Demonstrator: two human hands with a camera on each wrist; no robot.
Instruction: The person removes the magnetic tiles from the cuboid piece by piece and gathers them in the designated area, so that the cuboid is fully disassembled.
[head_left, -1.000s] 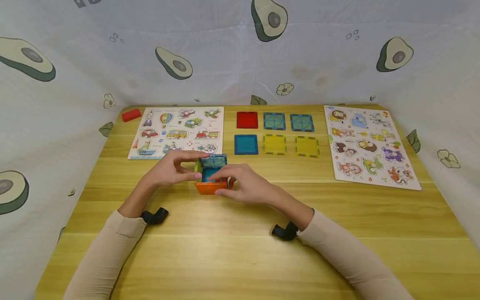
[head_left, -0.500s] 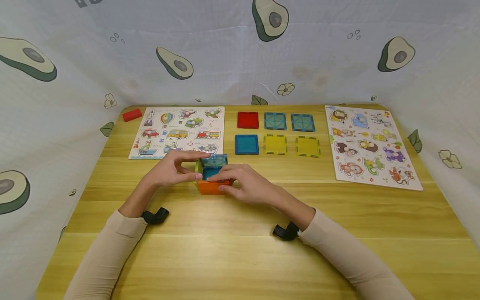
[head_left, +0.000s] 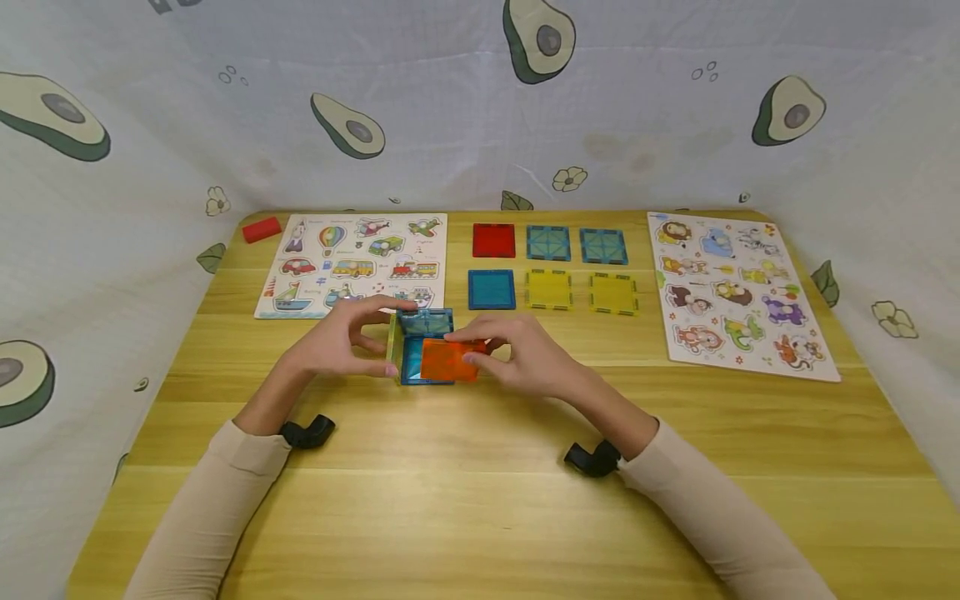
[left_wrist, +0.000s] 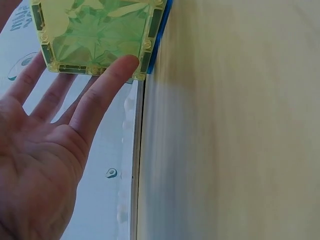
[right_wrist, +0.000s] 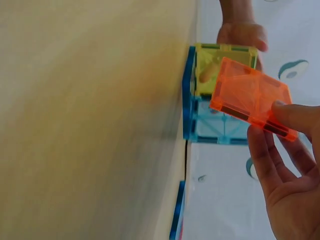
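My right hand (head_left: 528, 354) pinches an orange magnetic tile (head_left: 444, 360) between thumb and fingers, tilted above a blue tile (head_left: 411, 367) lying flat on the table. In the right wrist view the orange tile (right_wrist: 252, 95) is apart from the other tiles. A yellow tile (head_left: 393, 346) stands upright along the blue tile's left edge, and a light blue tile (head_left: 429, 322) stands along its back edge. My left hand (head_left: 337, 337) holds the yellow tile, thumb at its front edge and index finger at the back corner. The thumb touches the yellow tile (left_wrist: 97, 37) in the left wrist view.
Behind the right hand lie loose tiles: a red one (head_left: 494, 241), a blue one (head_left: 491, 289), two light blue and two yellow. A vehicle puzzle board (head_left: 352, 242) is at back left, an animal puzzle board (head_left: 738, 292) at right. A red block (head_left: 261, 230) sits at the far left corner.
The orange tile, which stood upright at the front, is now lifted and tilted, shifted right in the right hand. The right hand moved right; the left hand stays at the yellow tile.
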